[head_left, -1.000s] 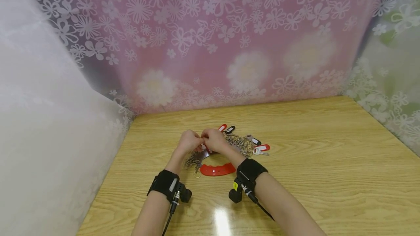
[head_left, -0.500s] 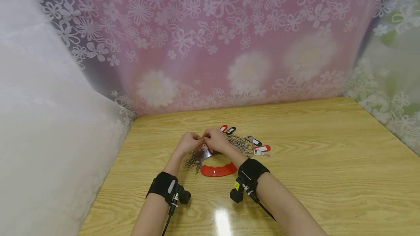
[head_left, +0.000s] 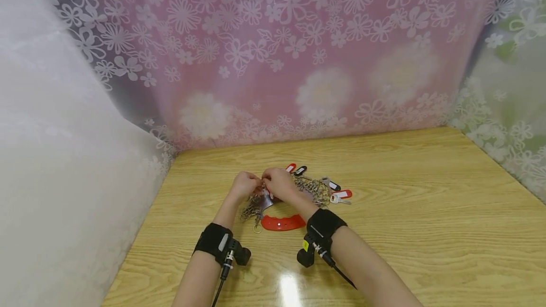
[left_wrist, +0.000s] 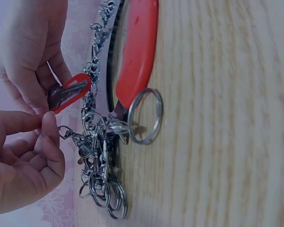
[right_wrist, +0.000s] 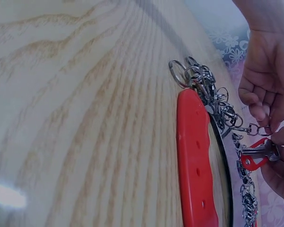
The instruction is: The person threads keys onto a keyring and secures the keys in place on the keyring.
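Observation:
My left hand and right hand meet over a red-handled metal key holder strung with clasps. In the right wrist view, left fingertips pinch a split ring at the end of a small swivel clasp. My right hand pinches the top of a silver key with a red key tag hanging alongside it; fingers hide where they join. Below lies the holder's red handle, its curved metal plate behind. Many clasps and rings bunch at its left end.
Behind and right of the holder lie a red tag, a black tag, another black tag with a key, and a red tag with a key. A wooden table spreads under all; floral cloth hangs behind.
Both hands keep their pinch at the same spot. The right wrist has shifted slightly left and down; otherwise things lie as before.

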{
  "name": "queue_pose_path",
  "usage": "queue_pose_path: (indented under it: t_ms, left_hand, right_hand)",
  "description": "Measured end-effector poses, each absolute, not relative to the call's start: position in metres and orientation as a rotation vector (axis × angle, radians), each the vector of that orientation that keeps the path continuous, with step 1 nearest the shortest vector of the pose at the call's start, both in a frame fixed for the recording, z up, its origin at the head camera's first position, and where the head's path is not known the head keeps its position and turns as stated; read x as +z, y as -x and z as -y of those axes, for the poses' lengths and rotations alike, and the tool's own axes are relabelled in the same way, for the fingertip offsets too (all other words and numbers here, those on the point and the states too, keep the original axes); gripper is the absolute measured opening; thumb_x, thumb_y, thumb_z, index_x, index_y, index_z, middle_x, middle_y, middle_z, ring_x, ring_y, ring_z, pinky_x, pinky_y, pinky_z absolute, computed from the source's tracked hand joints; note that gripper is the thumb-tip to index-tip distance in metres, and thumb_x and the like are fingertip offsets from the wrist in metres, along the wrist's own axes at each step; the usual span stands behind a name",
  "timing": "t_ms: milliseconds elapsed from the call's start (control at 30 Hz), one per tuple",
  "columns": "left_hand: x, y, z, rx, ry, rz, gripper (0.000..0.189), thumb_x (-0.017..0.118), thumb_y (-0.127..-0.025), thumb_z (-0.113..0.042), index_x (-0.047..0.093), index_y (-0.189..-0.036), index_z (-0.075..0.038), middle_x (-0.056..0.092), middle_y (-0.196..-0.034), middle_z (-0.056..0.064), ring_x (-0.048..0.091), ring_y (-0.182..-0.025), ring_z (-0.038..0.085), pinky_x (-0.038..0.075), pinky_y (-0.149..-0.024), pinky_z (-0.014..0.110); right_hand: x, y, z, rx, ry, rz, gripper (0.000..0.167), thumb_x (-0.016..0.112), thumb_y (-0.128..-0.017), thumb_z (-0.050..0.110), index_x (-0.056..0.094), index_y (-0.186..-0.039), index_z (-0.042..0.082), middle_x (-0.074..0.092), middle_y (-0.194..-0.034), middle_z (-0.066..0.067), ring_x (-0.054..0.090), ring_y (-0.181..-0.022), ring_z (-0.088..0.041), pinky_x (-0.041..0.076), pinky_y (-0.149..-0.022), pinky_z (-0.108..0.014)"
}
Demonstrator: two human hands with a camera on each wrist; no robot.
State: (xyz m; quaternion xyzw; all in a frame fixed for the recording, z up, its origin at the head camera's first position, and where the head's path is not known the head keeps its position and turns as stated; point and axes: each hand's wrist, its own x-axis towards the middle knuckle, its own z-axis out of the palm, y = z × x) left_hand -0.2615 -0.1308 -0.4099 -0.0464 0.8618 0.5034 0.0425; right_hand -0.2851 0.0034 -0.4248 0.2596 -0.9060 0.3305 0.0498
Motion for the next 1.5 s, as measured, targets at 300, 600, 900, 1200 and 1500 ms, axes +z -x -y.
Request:
queue_pose_path:
  t_ms: [300,600,900,1200,1500]
  left_hand:
    - [-0.410,0.262,0.130,1.707,0.299,-2.481,0.016,0.056,-0.085,0.000,0.067,-0.086,0.011,0.060,-0.064,0.009,0.057,-0.053,0.015,0.046,-0.052,0.025]
    - [-0.408,0.265,0.132,1.864,0.380,-2.320,0.014,0.056,-0.085,0.002,0.065,-0.086,0.012,0.055,-0.055,0.005,0.055,-0.046,0.011,0.046,-0.050,0.023]
    - [-0.410,0.265,0.136,1.916,0.398,-2.288,0.018,0.055,-0.088,-0.002,0.064,-0.094,0.013,0.056,-0.058,0.005,0.055,-0.048,0.010,0.049,-0.054,0.024]
    - [-0.419,0.263,0.140,1.537,0.107,-2.665,0.016,0.058,-0.086,-0.005,0.067,-0.084,0.008,0.055,-0.066,0.006,0.047,-0.056,0.012,0.040,-0.052,0.024]
    - [-0.414,0.262,0.136,1.647,0.232,-2.605,0.017,0.057,-0.085,-0.002,0.066,-0.079,0.011,0.055,-0.066,0.008,0.049,-0.058,0.016,0.042,-0.055,0.028]
  right_hand:
    - [-0.428,0.283,-0.002,0.944,-0.846,2.714,0.014,0.059,-0.090,0.011,0.071,-0.096,0.008,0.067,-0.087,-0.004,0.060,-0.069,-0.015,0.047,-0.063,-0.030]
    - [-0.429,0.284,-0.002,0.767,-0.936,2.596,0.015,0.061,-0.089,0.010,0.072,-0.099,0.007,0.066,-0.093,-0.006,0.063,-0.086,-0.021,0.049,-0.075,-0.034]
    - [-0.428,0.285,-0.001,0.790,-0.948,2.601,0.016,0.059,-0.089,0.008,0.071,-0.099,0.007,0.065,-0.093,-0.006,0.062,-0.086,-0.021,0.049,-0.074,-0.033]
    - [-0.430,0.293,0.000,0.885,-0.856,2.688,0.012,0.059,-0.090,0.010,0.070,-0.093,0.007,0.065,-0.094,-0.007,0.062,-0.085,-0.021,0.048,-0.072,-0.034]
    - [-0.427,0.289,0.003,0.897,-0.868,2.740,0.014,0.057,-0.092,0.010,0.069,-0.098,0.007,0.065,-0.098,-0.007,0.061,-0.089,-0.022,0.048,-0.075,-0.035]
